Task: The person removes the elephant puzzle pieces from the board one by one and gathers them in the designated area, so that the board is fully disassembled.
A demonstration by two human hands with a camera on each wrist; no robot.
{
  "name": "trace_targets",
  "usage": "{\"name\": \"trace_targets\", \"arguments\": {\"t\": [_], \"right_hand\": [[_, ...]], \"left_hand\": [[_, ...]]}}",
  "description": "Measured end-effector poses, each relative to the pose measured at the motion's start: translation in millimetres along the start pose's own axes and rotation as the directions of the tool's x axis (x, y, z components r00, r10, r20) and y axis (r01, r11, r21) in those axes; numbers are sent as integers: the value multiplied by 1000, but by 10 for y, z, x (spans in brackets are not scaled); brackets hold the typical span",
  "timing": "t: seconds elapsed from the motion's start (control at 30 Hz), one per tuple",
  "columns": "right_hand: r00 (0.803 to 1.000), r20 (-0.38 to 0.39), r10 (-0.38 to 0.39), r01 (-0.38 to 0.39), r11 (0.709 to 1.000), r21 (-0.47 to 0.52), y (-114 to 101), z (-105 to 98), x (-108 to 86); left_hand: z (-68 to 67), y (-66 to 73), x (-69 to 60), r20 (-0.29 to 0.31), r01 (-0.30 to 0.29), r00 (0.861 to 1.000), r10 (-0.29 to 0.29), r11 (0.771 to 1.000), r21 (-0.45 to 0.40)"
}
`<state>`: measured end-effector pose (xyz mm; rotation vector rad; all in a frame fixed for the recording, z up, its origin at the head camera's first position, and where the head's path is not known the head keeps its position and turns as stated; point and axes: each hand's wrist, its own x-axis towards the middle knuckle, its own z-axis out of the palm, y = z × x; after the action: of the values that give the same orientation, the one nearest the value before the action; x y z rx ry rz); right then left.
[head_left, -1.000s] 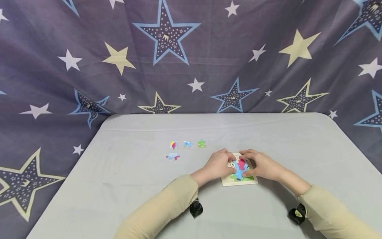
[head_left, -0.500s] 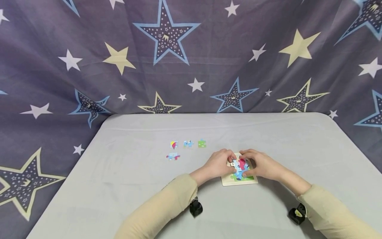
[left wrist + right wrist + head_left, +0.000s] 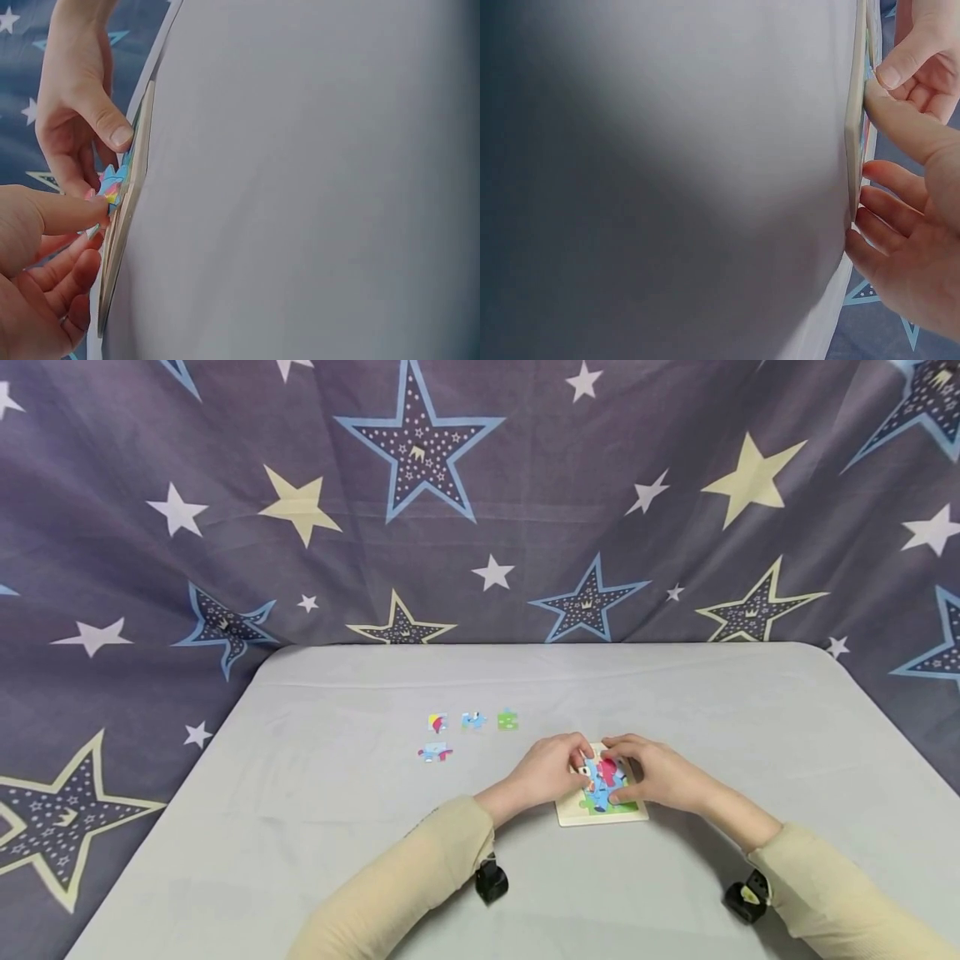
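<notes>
A small square jigsaw puzzle in a pale wooden tray lies right of the table's middle, its picture blue, pink and green. My left hand reaches over its left side. In the left wrist view, the thumb and a finger of that hand pinch a blue jigsaw piece with pink and yellow on it, tilted above the tray's surface. Over the right side of the tray is my right hand. Its thumb presses on the puzzle face, while the extended fingers touch the tray's edge. Both hands partly cover the picture.
Several loose pieces lie left of the tray: a yellow and red piece, a blue piece, a green piece and a blue and pink piece. A grey cloth covers the table. A starry curtain hangs behind.
My left fingers have shifted very slightly, and the piece in them has changed its tilt over the tray. The right hand, the tray and the loose pieces stay where they were.
</notes>
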<state>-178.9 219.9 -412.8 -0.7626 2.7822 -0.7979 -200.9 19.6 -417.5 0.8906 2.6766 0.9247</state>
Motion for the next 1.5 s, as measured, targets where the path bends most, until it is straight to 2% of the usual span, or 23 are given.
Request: {"name": "trace_targets", "arguments": {"t": [0.37, 0.73, 1.03, 1.3, 1.5], "right_hand": [[1000, 3, 7, -7, 1000, 8, -1, 11, -8], [1000, 7, 24, -24, 1000, 6, 12, 24, -12], [999, 14, 33, -33, 999, 10, 1, 21, -12], [999, 17, 37, -37, 999, 2, -10, 14, -5], [999, 16, 39, -39, 999, -2, -8, 12, 5]], "left_hand": [[5, -21, -9, -10, 22, 1000, -23, 997, -67], [-20, -42, -32, 1, -31, 1000, 31, 996, -87], [-127, -31, -90, -8, -56, 998, 56, 993, -107], [-263, -36, -138, -34, -8, 999, 4, 991, -134], [-343, -99, -182, -53, -1, 999, -7, 989, -147]]}}
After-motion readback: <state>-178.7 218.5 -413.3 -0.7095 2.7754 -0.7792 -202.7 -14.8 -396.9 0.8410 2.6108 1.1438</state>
